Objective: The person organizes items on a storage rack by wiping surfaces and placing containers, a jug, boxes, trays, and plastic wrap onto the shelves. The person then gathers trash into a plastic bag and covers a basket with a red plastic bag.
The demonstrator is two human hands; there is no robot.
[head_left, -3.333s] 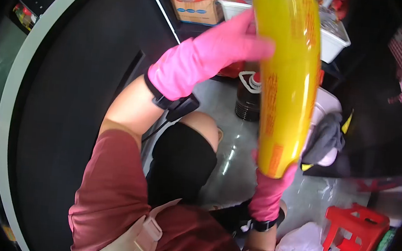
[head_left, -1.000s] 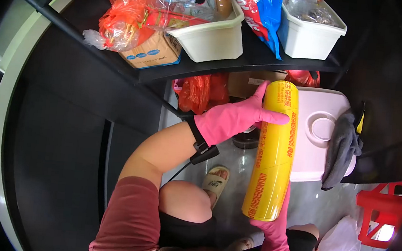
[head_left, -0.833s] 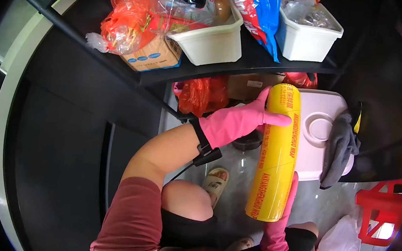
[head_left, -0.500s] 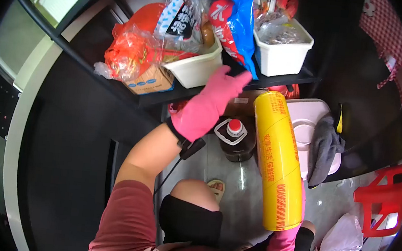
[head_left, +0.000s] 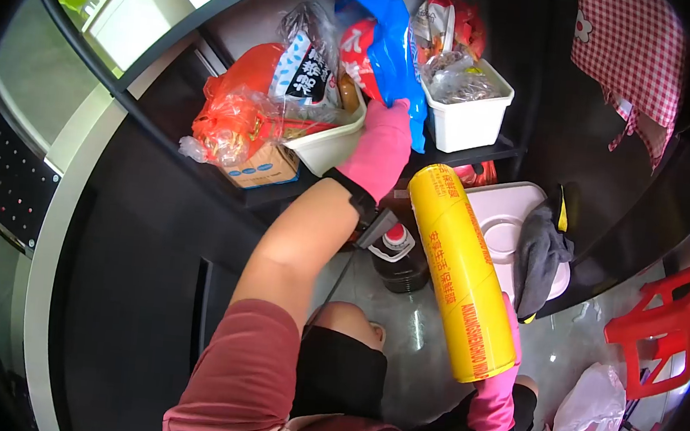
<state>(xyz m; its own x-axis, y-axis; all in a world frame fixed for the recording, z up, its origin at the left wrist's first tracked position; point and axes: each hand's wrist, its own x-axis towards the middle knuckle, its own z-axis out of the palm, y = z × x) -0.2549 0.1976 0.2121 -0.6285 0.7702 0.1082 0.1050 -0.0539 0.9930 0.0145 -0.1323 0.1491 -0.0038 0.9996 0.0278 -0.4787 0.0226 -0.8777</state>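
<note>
My right hand [head_left: 497,393], in a pink rubber glove, grips a big yellow roll of cling film [head_left: 461,275] from its right side; most of the fingers are behind the roll. The roll is tilted, with red printing along it. My left hand [head_left: 379,149], also gloved in pink, reaches up to the shelf and closes on the lower part of a blue and red plastic bag [head_left: 399,64]. That bag stands between a white bin [head_left: 330,150] of packets on the left and a smaller white bin [head_left: 468,126] on the right.
Below the shelf [head_left: 490,156] stand a dark jug with a red cap [head_left: 399,269] and a pale pink plastic lid [head_left: 505,217] with a grey cloth [head_left: 543,253] over it. A red stool [head_left: 655,333] and a white plastic bag [head_left: 587,417] are at right.
My left hand has moved up from the shelf edge onto the blue and red bag, and its fingers have closed. The cling film roll stays in my right hand, tilted slightly more. The view has shifted.
</note>
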